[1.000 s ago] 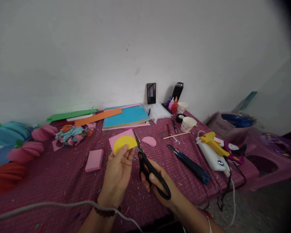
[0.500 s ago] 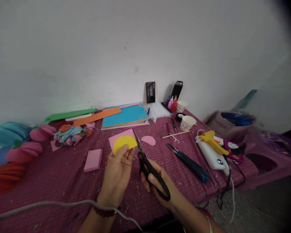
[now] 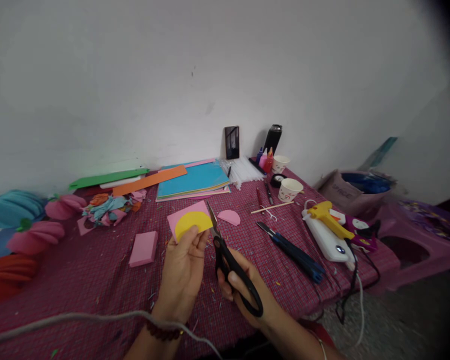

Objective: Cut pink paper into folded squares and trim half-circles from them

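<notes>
Between the thumb and fingers of my left hand (image 3: 183,267) is a yellow half-circle of paper (image 3: 190,223), laid over a piece of pink paper (image 3: 179,216). My right hand (image 3: 243,287) is closed round the handles of black-handled scissors (image 3: 230,262). The scissor blades point up and away from me, right at the right edge of the held papers. A pink half-circle (image 3: 229,217) lies on the cloth just beyond the blades. Left of my left hand rests a stack of pink paper (image 3: 144,248).
A blue utility knife (image 3: 292,255) lies on the right, near a yellow glue gun (image 3: 330,220) on a white power strip (image 3: 324,240). Paper scraps (image 3: 110,209), coloured sheets (image 3: 193,180) and paper cups (image 3: 290,190) stand farther back. A pale cable (image 3: 97,317) crosses in front.
Almost nothing differs. My hands, the papers and the scissors keep nearly the same place, with only a slight shift of the whole view.
</notes>
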Tool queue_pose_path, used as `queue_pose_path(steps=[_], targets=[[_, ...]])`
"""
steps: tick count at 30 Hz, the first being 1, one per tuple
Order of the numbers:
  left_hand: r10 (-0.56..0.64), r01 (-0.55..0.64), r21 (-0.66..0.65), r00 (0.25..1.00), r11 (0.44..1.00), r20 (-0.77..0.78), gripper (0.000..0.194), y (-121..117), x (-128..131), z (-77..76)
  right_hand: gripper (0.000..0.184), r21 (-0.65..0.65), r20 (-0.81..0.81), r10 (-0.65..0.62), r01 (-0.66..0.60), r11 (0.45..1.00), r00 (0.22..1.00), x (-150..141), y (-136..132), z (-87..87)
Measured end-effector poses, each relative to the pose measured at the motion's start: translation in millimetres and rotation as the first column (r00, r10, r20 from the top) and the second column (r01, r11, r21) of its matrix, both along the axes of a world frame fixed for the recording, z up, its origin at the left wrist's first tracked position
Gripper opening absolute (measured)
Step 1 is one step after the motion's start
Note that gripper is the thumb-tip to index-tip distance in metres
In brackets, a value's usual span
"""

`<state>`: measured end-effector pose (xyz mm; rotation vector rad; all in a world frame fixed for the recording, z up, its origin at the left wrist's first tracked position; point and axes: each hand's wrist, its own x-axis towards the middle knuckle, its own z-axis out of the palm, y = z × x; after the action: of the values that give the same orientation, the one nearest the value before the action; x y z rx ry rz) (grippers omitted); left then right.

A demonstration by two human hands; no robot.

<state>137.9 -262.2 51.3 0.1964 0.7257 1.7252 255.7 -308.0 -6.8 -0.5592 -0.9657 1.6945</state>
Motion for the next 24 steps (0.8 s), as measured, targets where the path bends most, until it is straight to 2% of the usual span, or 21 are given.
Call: queue_pose_path(steps=[8,24], targets=[[0.008,-0.004,0.044,0.995,0.999,-0.102,0.018,-2,-2,3.8,0.066,-0.032,0.068,-0.016,0.018,0.999,0.998,5,0,0.5],[0.001,0.001,-0.073,1.000,0.997,0.031,0.015,0,-2,-0.2,0.066,-0.033,0.041,0.026,-0.025,0.999,0.999,10,2,-4.7]])
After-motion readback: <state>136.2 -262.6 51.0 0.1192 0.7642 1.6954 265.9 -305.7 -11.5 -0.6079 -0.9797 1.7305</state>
